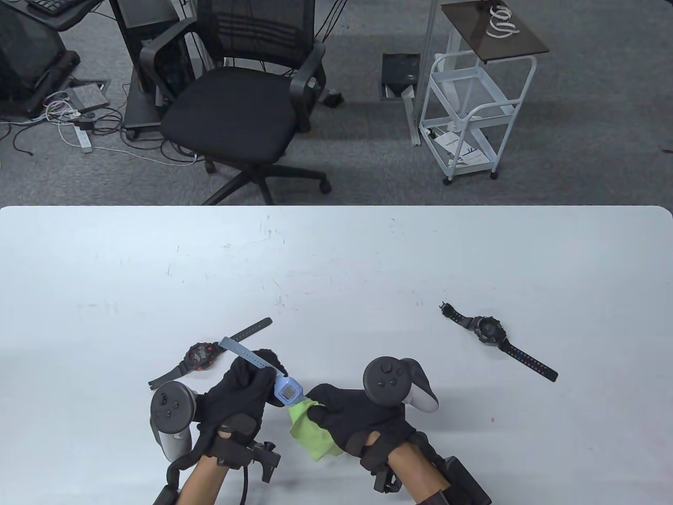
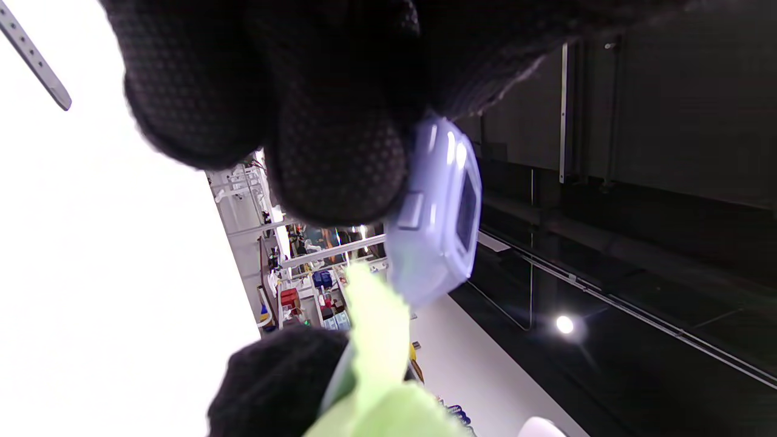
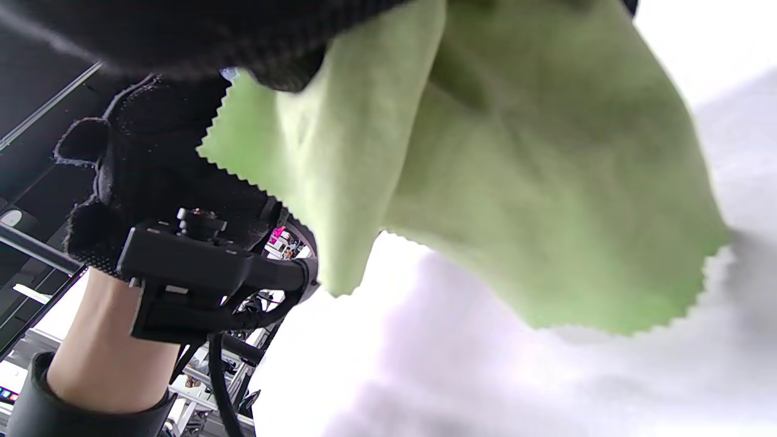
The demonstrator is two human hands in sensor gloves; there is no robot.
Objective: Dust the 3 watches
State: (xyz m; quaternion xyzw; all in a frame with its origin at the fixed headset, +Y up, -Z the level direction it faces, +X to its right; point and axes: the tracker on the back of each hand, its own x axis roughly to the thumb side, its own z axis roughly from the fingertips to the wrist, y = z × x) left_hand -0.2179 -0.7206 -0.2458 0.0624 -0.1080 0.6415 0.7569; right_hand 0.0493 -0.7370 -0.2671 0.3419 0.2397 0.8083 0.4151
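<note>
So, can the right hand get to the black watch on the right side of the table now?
Probably yes. The bare table lies between the right hand and the black watch, nothing standing there. But that hand grips the green cloth, so its fingers are busy.

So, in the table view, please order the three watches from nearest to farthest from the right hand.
1. Blue watch: held in the left hand, right beside the right hand and its green cloth.
2. Red-faced watch: on the table, farther left.
3. Black watch: far right; nearly as far, close to call.
</note>
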